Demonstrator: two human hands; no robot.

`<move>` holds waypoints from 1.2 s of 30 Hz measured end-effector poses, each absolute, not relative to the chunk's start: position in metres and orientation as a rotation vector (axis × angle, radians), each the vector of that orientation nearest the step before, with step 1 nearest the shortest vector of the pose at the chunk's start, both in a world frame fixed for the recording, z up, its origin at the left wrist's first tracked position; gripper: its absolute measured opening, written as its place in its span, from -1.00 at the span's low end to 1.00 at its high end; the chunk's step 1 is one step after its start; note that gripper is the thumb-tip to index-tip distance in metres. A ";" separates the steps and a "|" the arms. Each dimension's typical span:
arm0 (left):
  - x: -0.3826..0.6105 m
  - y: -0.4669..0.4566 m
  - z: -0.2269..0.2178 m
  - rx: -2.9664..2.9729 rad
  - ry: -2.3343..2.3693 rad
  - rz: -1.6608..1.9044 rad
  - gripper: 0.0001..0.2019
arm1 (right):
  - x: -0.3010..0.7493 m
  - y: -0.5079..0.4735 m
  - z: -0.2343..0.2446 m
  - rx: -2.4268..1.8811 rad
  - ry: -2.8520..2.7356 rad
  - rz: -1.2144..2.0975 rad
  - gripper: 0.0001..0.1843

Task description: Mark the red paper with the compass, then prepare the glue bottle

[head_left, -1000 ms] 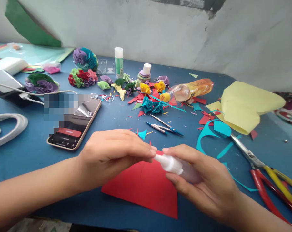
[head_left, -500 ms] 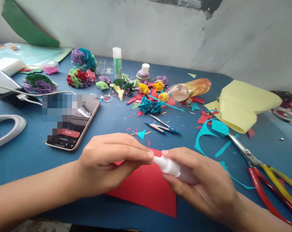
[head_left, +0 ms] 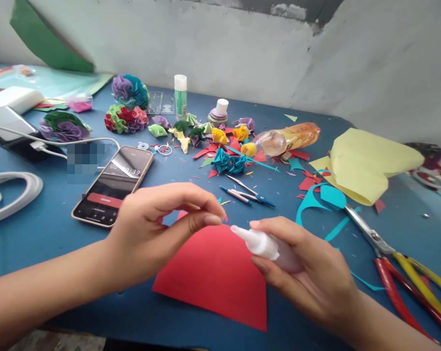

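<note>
My right hand [head_left: 308,273] is wrapped round a small glue bottle [head_left: 264,246] with a white cap and a pointed nozzle facing left. Just left of the nozzle tip, my left hand [head_left: 165,229] has its thumb and forefinger pinched together. Whatever may be between those fingertips is too small to make out. Under both hands a piece of red paper [head_left: 220,278] with a curved upper edge lies on the blue table [head_left: 191,321].
Scissors [head_left: 375,239] with red and yellow handles lie at right by yellow paper [head_left: 370,161]. A phone [head_left: 114,185] rests at left. Further back are a compass [head_left: 247,195], paper flowers [head_left: 227,160], a glue stick [head_left: 181,97] and a lying bottle [head_left: 286,139].
My left hand has moved off the nozzle tip to the left, leaving a gap. The bottle stays in my right hand. The view has shifted slightly.
</note>
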State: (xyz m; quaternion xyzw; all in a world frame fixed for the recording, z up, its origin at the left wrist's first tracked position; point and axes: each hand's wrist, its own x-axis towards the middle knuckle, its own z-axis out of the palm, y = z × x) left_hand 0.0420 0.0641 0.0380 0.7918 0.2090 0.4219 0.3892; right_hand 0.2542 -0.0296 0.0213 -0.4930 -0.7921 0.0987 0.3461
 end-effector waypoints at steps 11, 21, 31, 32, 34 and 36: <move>0.041 0.062 0.027 1.992 0.551 0.592 -0.77 | 0.252 -0.031 0.022 -1.251 -2.073 0.223 -0.79; 0.046 0.065 0.035 1.928 0.568 0.725 -0.90 | 0.253 -0.030 0.021 -1.254 -2.087 0.194 -0.78; 0.043 0.065 0.034 1.949 0.376 0.831 -0.88 | 0.254 -0.028 0.020 -1.251 -2.077 0.193 -0.79; 0.043 0.066 0.034 1.954 0.382 0.834 -0.89 | 0.254 -0.028 0.020 -1.249 -2.079 0.195 -0.79; 0.043 0.066 0.035 1.972 0.411 0.843 -0.90 | 0.254 -0.028 0.020 -1.252 -2.079 0.201 -0.78; 0.043 0.066 0.036 1.989 0.446 0.848 -0.88 | 0.254 -0.028 0.020 -1.254 -2.079 0.201 -0.79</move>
